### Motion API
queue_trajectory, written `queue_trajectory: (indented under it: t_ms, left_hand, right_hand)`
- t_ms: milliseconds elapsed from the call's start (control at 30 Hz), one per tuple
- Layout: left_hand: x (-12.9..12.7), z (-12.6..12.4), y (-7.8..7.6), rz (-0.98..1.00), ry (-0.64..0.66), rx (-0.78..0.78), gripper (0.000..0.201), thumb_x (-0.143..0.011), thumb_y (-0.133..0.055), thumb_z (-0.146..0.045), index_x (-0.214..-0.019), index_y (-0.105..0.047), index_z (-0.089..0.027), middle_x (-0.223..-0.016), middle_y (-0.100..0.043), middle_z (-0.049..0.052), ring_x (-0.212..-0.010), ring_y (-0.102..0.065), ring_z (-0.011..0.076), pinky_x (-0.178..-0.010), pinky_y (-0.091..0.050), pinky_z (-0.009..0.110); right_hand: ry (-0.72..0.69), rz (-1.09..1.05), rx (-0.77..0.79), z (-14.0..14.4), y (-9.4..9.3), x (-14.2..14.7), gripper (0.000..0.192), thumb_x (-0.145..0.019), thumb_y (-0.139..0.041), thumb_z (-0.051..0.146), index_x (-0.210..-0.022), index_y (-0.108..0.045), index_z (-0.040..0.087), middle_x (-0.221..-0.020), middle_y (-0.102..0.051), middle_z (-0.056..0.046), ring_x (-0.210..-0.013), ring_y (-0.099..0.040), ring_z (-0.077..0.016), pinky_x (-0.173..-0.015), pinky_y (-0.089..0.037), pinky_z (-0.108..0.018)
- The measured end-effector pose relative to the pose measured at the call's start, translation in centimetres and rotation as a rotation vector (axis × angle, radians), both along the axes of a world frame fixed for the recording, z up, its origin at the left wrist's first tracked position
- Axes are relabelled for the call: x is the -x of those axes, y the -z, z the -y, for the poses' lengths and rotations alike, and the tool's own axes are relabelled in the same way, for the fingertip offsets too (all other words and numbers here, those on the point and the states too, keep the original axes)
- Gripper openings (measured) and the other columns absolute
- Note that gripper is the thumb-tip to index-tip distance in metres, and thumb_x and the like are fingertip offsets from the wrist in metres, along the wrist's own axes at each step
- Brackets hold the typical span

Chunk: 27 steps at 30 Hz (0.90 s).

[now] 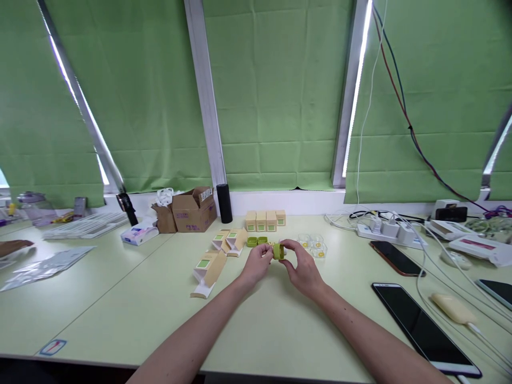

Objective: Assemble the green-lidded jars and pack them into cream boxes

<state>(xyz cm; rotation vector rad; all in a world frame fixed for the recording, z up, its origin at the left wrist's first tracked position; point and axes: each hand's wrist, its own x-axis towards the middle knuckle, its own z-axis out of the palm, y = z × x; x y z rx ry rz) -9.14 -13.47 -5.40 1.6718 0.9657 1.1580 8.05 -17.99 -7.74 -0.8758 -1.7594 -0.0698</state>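
Observation:
Between both hands, just above the table, is a small olive-green case (278, 252). My right hand (304, 271) grips it from the right, thumb below and fingers on top. My left hand (256, 263) is closed in a pinch at its left side; the fingertips partly hide what they pinch. Two similar green square pieces (257, 241) lie just behind my left hand. Clear plastic cups with yellow centres (318, 248) sit behind my right hand. To the left are opened small cartons (211, 266) with green labels.
Several closed cartons (266, 221) stand in a row at the back. Further left are a cardboard box (194, 209), a black cylinder (224, 204) and a tissue pack (139, 233). Phones (424, 325), cables and a power strip (390, 234) lie right. Another person's hand (15, 247) shows far left.

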Motion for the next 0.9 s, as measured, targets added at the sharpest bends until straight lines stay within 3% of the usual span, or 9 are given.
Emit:
queue_trajectory:
  t_ms: [400,567,733,900]
  left_hand:
    - [0.4,-0.2,0.0,-0.026,-0.030,0.025,0.024,-0.082,-0.058,-0.041,-0.075,-0.061,-0.018,-0.077,-0.066,0.003,-0.076,-0.061,0.0183,-0.067,-0.047,0.029]
    - [0.9,-0.3,0.0,-0.046,-0.122,0.015,0.024,-0.086,-0.058,-0.039,-0.086,-0.067,-0.017,-0.087,-0.072,0.007,-0.086,-0.066,0.0226,-0.076,-0.050,0.034]
    - [1.6,0.1,0.4,-0.170,-0.226,-0.139,0.024,-0.082,-0.061,-0.021,-0.105,-0.069,-0.018,-0.108,-0.070,0.011,-0.110,-0.063,0.0265,-0.094,-0.048,0.042]
    - [1.6,1.6,-0.2,-0.194,-0.133,-0.397,0.050,-0.076,-0.065,-0.009,-0.123,-0.063,-0.025,-0.122,-0.062,0.009,-0.130,-0.049,0.0277,-0.108,-0.043,0.047]
  right_hand:
    - [0.009,-0.001,-0.001,0.4,-0.5,0.0,0.045,-0.093,-0.057,0.014,-0.136,-0.048,0.025,-0.124,-0.067,-0.011,-0.108,-0.068,-0.0263,-0.094,-0.061,-0.047]
    - [0.037,0.011,-0.007,0.4,-0.6,-0.1,0.046,-0.092,-0.056,0.013,-0.135,-0.049,0.025,-0.122,-0.066,-0.012,-0.103,-0.068,-0.0276,-0.086,-0.062,-0.047]
    - [0.038,0.057,-0.032,0.3,-0.8,-0.3,0.042,-0.090,-0.054,0.008,-0.128,-0.053,0.024,-0.125,-0.066,-0.014,-0.116,-0.063,-0.0307,-0.091,-0.060,-0.050]
    - [0.025,0.128,-0.076,0.3,-1.1,-0.3,0.033,-0.090,-0.052,0.005,-0.117,-0.057,0.023,-0.125,-0.066,-0.014,-0.117,-0.061,-0.0307,-0.095,-0.057,-0.054]
